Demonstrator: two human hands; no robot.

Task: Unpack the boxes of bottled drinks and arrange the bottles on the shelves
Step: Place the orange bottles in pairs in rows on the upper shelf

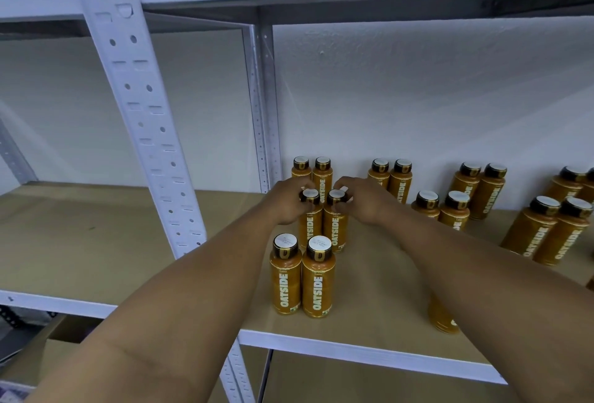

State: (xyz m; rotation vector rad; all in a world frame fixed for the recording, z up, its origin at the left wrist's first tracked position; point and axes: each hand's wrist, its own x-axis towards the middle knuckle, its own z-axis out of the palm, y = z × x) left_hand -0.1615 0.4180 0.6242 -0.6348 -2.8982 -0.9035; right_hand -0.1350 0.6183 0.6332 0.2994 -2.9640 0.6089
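A person stood at a white metal shelf (353,349) with both arms stretched forward. The left hand (284,201) and the right hand (364,201) each had fingers (302,183) curled round the black cap of one orange bottle. These were the left middle bottle (311,229) and the right middle bottle (335,230), which stood upright, side by side and touching, on the brown shelf board. A front pair (285,277) stood nearer the edge and a rear pair (322,177) by the wall, making a column of twos. More pairs (454,213) stood to the right. The step in hand looked like setting this pair in line. The next move probably called for releasing both caps without tipping the bottles, then fetching more.
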